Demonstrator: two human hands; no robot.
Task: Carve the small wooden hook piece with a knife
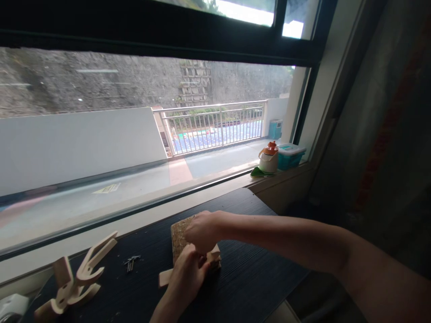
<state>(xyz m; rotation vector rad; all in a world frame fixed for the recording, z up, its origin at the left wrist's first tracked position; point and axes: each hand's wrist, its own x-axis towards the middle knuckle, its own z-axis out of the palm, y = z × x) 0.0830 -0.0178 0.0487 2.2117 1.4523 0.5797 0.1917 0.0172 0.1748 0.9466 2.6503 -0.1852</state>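
Note:
Both my hands work at a small wooden assembly (pixel 178 237) lying on a dark table (pixel 242 282) by a window. My right hand (pixel 202 231) reaches in from the right with its fingers curled down onto the top of the wooden piece. My left hand (pixel 186 276) comes up from below, fingers closed around the piece's near end, where a pale wooden strip (pixel 164 278) sticks out to the left. What the fingertips pinch is hidden by the hands.
A wooden branched stand (pixel 79 278) rests at the table's left. Small dark screws (pixel 131 261) lie between it and my hands. On the window sill stand a white jug with an orange lid (pixel 269 158) and a teal box (pixel 291 155). A white object (pixel 11 307) shows at far left.

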